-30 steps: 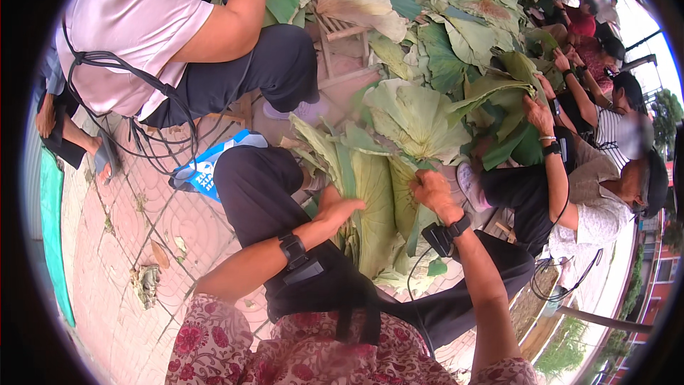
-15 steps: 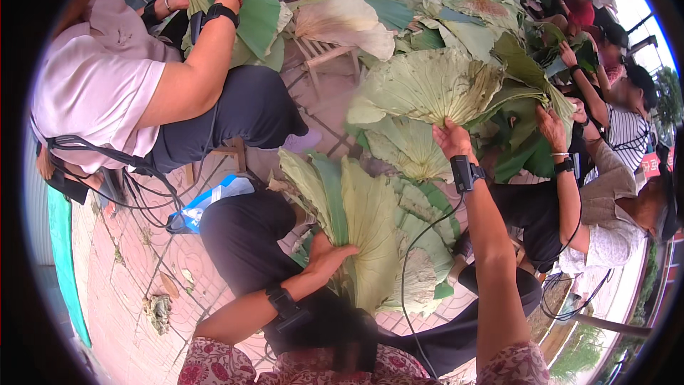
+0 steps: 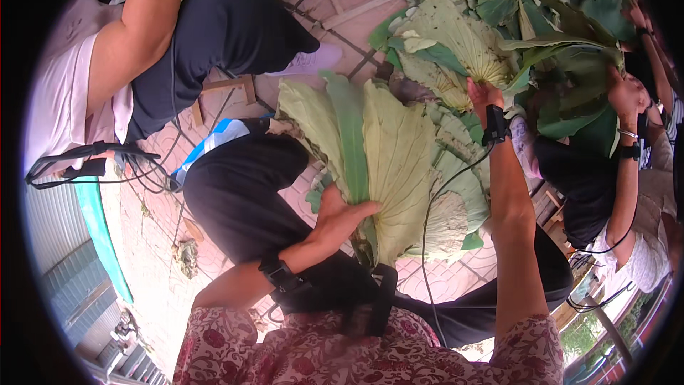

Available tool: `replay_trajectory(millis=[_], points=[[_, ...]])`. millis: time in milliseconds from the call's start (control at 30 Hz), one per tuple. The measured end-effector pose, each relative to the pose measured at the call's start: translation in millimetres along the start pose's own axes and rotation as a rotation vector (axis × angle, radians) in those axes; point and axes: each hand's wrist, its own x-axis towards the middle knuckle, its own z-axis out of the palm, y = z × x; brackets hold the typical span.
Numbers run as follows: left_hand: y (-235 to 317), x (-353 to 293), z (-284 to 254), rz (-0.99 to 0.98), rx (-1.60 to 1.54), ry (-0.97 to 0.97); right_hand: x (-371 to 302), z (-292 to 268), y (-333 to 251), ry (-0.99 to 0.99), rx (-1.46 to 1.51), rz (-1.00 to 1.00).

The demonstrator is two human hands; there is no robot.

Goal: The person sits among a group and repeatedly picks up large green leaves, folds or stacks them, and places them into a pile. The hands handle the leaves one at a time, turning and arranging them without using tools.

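My left hand (image 3: 342,217) grips a fanned bundle of lotus leaves (image 3: 402,164) between thumb and fingers, above my lap. The leaves are pale yellow-green with one greener strip, and most fingers are hidden behind them. Farther out, my right hand (image 3: 486,94) reaches to the right and pinches the vein centre of a spotted, pale lotus leaf (image 3: 456,36). That leaf lies on or just over other leaves. Under and beside the held bundle rest more dry, overlapping leaves (image 3: 456,189).
A seated person in dark trousers (image 3: 221,36) is at the left, with a wooden stool (image 3: 226,93) below. At the right another person's hand (image 3: 627,93) holds dark green leaves (image 3: 581,93). A blue-white bag (image 3: 214,139) lies by my knee. A black cable (image 3: 431,221) hangs from my right wrist.
The view has tilted downward. My left hand keeps its bundle of lotus leaves. My right hand stays at a leaf's centre, and that leaf now appears lower and less spread out.
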Motion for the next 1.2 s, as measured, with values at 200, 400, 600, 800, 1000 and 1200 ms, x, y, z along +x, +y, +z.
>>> replay_trajectory(millis=[200,400,600,800,1000,1200], points=[[-7.3,6.4,-0.2,0.05,-0.041,-0.012,-62.1,-52.3,46.9,0.139,-0.384,0.253],[-4.7,5.4,1.5,0.099,-0.085,-0.01,-197.9,-49.3,72.0,0.071,-0.43,0.299],[-8.4,7.7,4.3,0.025,-0.22,0.045,-326.8,3.1,74.4,-0.209,-0.744,0.095],[-15.2,8.6,13.5,0.071,-0.127,0.035,-394.6,56.1,97.3,-0.471,-1.074,-0.221],[-18.3,3.1,17.3,0.21,-0.179,-0.189,-386.4,44.1,107.9,-0.403,-1.21,-0.41],[-21.0,-1.9,16.3,0.085,-0.197,-0.16,-396.6,55.8,103.0,-0.473,-1.383,-0.532]])
